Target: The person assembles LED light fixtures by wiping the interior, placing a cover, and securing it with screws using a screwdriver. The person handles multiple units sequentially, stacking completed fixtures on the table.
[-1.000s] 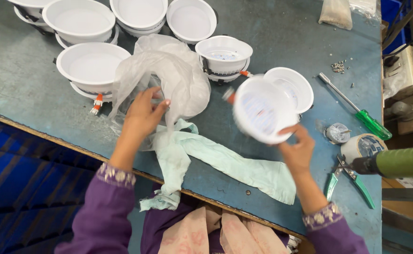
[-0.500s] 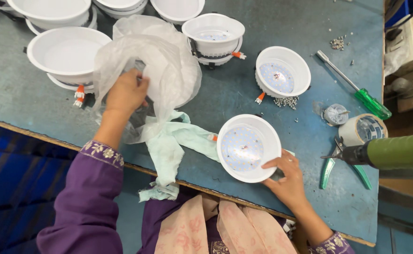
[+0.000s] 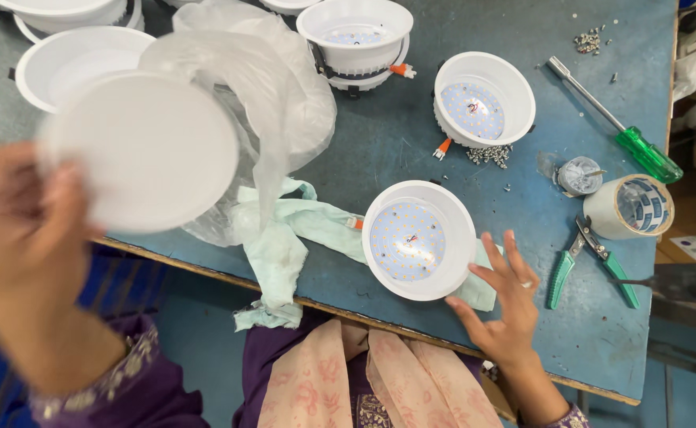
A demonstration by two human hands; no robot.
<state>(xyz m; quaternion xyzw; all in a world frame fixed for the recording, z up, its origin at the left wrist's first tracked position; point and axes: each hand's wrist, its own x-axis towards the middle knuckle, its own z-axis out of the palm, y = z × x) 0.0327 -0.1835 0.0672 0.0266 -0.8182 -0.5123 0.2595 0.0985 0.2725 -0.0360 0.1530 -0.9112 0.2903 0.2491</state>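
Held up close to the camera in the left hand point(image 3: 15, 230): a round flat white plastic disc point(image 3: 145, 150), blurred, pinched at its left rim by a clenched grip, raised clear of the table point(image 3: 395, 150), probably so its face can be seen. Just right of that grip and behind the disc, a crumpled clear plastic bag point(image 3: 284, 103), mouth sagging open towards the disc. Below the bag, a pale green cloth point(image 3: 284, 238) draped over the near edge of the table, one end hanging loose. Further right, a white round lamp housing point(image 3: 419, 240) resting open side up on the cloth, its speckled inner plate showing, short orange-tipped wires at its left. Right hand point(image 3: 506, 309) released, fingers spread, tips touching or almost touching the housing's right rim, holding nothing; seemingly steadying it. Up from that open grip, a second white housing with the same speckled plate point(image 3: 484, 99), small silver screws point(image 3: 489, 154) heaped at its near side, handy for fitting. A third housing point(image 3: 356, 36) beyond, more white rims stacked at the far left. Right of the open grip: green-handled pliers point(image 3: 590, 265), a roll of tape with a blue-and-white printed core point(image 3: 629, 208), a small round clear container point(image 3: 579, 174), a green-handled screwdriver point(image 3: 613, 131).
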